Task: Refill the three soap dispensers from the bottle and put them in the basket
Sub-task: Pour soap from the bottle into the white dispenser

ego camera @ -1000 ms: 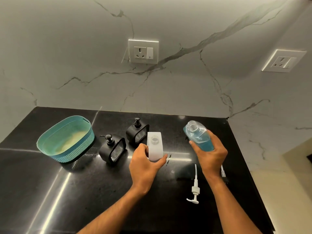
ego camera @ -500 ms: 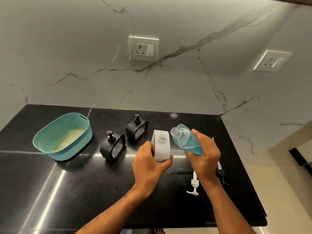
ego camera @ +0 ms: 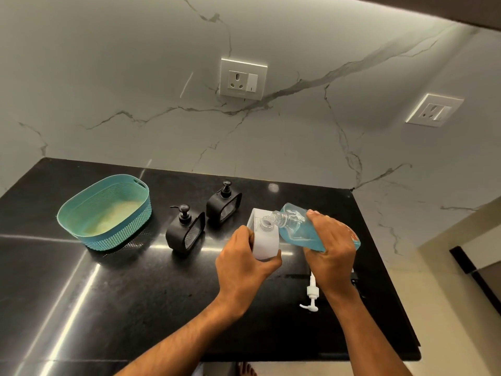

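Gripping: left hand (ego camera: 244, 263) round white dispenser (ego camera: 264, 241), right hand (ego camera: 329, 251) round tilted bottle (ego camera: 301, 229).

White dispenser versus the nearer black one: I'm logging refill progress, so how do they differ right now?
The white dispenser has no pump, its neck open under the tilted bottle; the nearer black dispenser keeps its pump. The left hand grips the white one; the black one stands untouched. Both stand on the counter.

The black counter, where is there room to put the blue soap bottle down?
Bare counter lies in front of the teal basket and the two black dispensers, left of the left hand. It is crowded near the right hand: the white dispenser, the bottle and a loose white pump sit close together.
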